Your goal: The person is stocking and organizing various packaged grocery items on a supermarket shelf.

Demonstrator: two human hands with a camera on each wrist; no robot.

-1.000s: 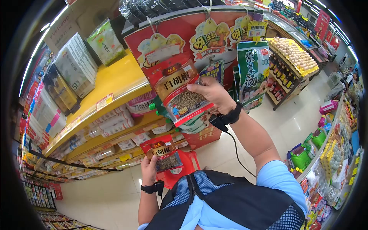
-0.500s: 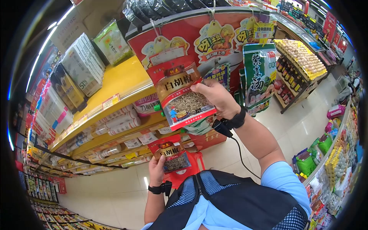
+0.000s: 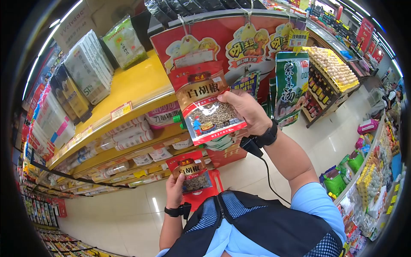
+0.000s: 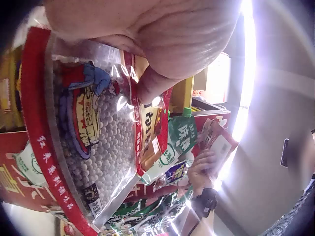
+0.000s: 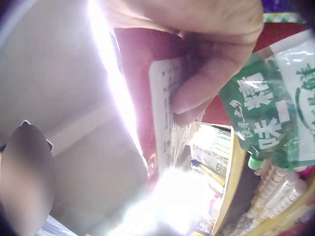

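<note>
In the head view my right hand (image 3: 250,113) pinches the lower right side of a red pouch of white peppercorns (image 3: 209,100), thumb on its front. Pale round peppercorns show through its clear window. Lower and to the left, my left hand (image 3: 174,190) grips a second, similar red pouch (image 3: 196,181), its thumb across the front at the left edge. The left wrist view shows that pouch close up, with peppercorns (image 4: 110,132) behind the clear plastic. A white label (image 5: 165,98) on the back of the right-hand pouch appears in the right wrist view.
A yellow shelf (image 3: 139,88) with wrapped packages stands to the left. Green soup packets (image 3: 291,85) hang from the red display panel ahead. Below my left hand is a red stool (image 3: 199,198). An egg stand (image 3: 332,68) and bagged goods (image 3: 336,182) line the right.
The right-hand pouch has turned slightly more upright. The head view has shifted a little. Both hands keep their hold on the pouches.
</note>
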